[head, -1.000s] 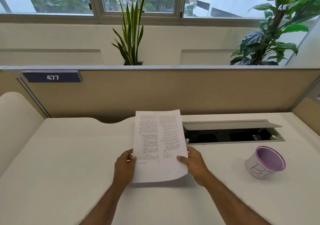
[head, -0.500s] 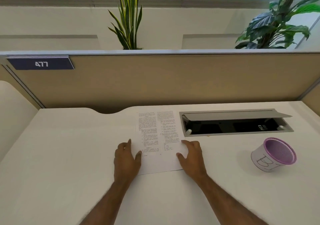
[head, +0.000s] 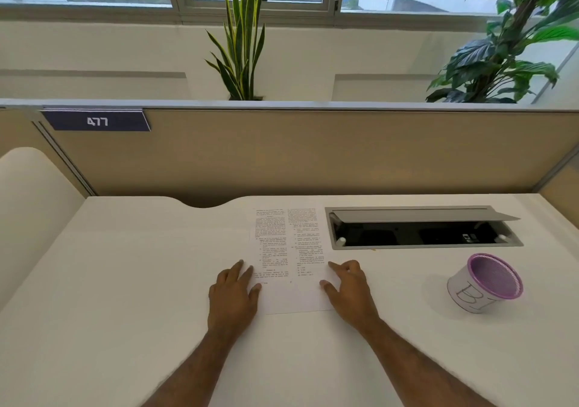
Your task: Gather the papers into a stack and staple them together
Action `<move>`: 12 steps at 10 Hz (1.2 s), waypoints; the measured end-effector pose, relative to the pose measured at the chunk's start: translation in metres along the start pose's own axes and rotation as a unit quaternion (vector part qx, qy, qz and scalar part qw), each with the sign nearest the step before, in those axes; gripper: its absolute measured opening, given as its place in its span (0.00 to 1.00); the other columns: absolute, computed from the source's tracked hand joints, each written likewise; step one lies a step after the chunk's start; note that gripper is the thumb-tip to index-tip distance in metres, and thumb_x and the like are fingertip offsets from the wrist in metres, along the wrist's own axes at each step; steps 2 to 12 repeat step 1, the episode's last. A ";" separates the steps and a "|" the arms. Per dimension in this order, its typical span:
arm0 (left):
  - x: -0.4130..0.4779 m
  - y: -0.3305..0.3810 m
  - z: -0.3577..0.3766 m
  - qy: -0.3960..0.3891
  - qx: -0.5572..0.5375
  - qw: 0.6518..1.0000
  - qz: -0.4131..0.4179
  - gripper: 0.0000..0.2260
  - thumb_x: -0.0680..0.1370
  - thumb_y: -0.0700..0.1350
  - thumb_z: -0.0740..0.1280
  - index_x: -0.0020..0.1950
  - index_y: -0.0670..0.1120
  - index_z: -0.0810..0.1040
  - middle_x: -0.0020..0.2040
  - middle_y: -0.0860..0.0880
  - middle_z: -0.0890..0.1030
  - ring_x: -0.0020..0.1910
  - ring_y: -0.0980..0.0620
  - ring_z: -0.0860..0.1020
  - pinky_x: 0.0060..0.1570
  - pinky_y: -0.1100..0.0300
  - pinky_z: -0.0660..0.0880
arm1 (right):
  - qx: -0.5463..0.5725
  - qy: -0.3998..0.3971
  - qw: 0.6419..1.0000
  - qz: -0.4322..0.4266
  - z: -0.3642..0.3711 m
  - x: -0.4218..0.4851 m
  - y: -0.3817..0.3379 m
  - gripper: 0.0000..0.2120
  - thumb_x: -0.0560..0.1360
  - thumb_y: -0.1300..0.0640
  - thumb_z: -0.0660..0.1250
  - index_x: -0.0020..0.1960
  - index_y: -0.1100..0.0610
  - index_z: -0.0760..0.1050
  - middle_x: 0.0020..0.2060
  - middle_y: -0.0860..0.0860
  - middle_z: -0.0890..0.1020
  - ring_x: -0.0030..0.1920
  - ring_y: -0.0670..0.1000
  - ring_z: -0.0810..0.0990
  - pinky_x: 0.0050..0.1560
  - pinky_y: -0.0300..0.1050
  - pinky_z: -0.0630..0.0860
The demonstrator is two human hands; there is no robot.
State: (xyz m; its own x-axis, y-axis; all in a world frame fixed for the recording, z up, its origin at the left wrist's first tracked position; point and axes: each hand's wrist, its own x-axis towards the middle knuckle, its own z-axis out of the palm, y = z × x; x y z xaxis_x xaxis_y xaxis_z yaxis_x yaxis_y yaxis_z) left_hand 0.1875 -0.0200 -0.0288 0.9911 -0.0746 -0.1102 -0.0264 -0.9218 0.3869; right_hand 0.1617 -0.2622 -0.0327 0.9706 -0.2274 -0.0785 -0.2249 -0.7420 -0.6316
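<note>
So the printed papers lie flat on the white desk, just left of the open cable hatch. My left hand and right hand rest flat at the side edges, gripping nothing. I should nudge both sides in gently (no stapler shows yet).

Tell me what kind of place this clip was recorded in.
Most likely an office cubicle: a white desk backed by a tan partition carrying a number plate "477", and a flip-up cable hatch set into the desktop. Printed papers lie under both hands.
</note>
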 end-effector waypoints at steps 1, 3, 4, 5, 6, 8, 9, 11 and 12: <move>-0.002 -0.001 -0.007 0.000 -0.020 1.000 0.002 0.25 0.79 0.56 0.58 0.75 0.50 0.64 0.78 0.49 0.62 0.75 0.47 0.62 0.71 0.47 0.64 | -0.002 0.002 1.000 0.025 -0.013 -0.003 0.008 0.27 0.74 0.47 0.68 0.70 0.56 0.69 0.62 0.54 0.73 0.63 0.54 0.73 0.65 0.48 0.71; -0.002 -0.001 -0.007 0.000 -0.020 1.000 0.002 0.25 0.79 0.56 0.58 0.75 0.50 0.64 0.78 0.49 0.62 0.75 0.47 0.62 0.71 0.47 0.64 | -0.002 0.002 1.000 0.025 -0.013 -0.003 0.008 0.27 0.74 0.47 0.68 0.70 0.56 0.69 0.62 0.54 0.73 0.63 0.54 0.73 0.65 0.48 0.71; -0.002 -0.001 -0.007 0.000 -0.020 1.000 0.002 0.25 0.79 0.56 0.58 0.75 0.50 0.64 0.78 0.49 0.62 0.75 0.47 0.62 0.71 0.47 0.64 | -0.002 0.002 1.000 0.025 -0.013 -0.003 0.008 0.27 0.74 0.47 0.68 0.70 0.56 0.69 0.62 0.54 0.73 0.63 0.54 0.73 0.65 0.48 0.71; -0.002 -0.001 -0.007 0.000 -0.020 1.000 0.002 0.25 0.79 0.56 0.58 0.75 0.50 0.64 0.78 0.49 0.62 0.75 0.47 0.62 0.71 0.47 0.64 | -0.002 0.002 1.000 0.025 -0.013 -0.003 0.008 0.27 0.74 0.47 0.68 0.70 0.56 0.69 0.62 0.54 0.73 0.63 0.54 0.73 0.65 0.48 0.71; -0.002 -0.001 -0.007 0.000 -0.020 1.000 0.002 0.25 0.79 0.56 0.58 0.75 0.50 0.64 0.78 0.49 0.62 0.75 0.47 0.62 0.71 0.47 0.64 | -0.002 0.002 1.000 0.025 -0.013 -0.003 0.008 0.27 0.74 0.47 0.68 0.70 0.56 0.69 0.62 0.54 0.73 0.63 0.54 0.73 0.65 0.48 0.71; -0.002 -0.001 -0.007 0.000 -0.020 1.000 0.002 0.25 0.79 0.56 0.58 0.75 0.50 0.64 0.78 0.49 0.62 0.75 0.47 0.62 0.71 0.47 0.64 | -0.002 0.002 1.000 0.025 -0.013 -0.003 0.008 0.27 0.74 0.47 0.68 0.70 0.56 0.69 0.62 0.54 0.73 0.63 0.54 0.73 0.65 0.48 0.71; -0.002 -0.001 -0.007 0.000 -0.020 1.000 0.002 0.25 0.79 0.56 0.58 0.75 0.50 0.64 0.78 0.49 0.62 0.75 0.47 0.62 0.71 0.47 0.64 | -0.002 0.002 1.000 0.025 -0.013 -0.003 0.008 0.27 0.74 0.47 0.68 0.70 0.56 0.69 0.62 0.54 0.73 0.63 0.54 0.73 0.65 0.48 0.71; -0.002 -0.001 -0.007 0.000 -0.020 1.000 0.002 0.25 0.79 0.56 0.58 0.75 0.50 0.64 0.78 0.49 0.62 0.75 0.47 0.62 0.71 0.47 0.64 | -0.002 0.002 1.000 0.025 -0.013 -0.003 0.008 0.27 0.74 0.47 0.68 0.70 0.56 0.69 0.62 0.54 0.73 0.63 0.54 0.73 0.65 0.48 0.71; -0.002 -0.001 -0.007 0.000 -0.020 1.000 0.002 0.25 0.79 0.56 0.58 0.75 0.50 0.64 0.78 0.49 0.62 0.75 0.47 0.62 0.71 0.47 0.64 | -0.002 0.002 1.000 0.025 -0.013 -0.003 0.008 0.27 0.74 0.47 0.68 0.70 0.56 0.69 0.62 0.54 0.73 0.63 0.54 0.73 0.65 0.48 0.71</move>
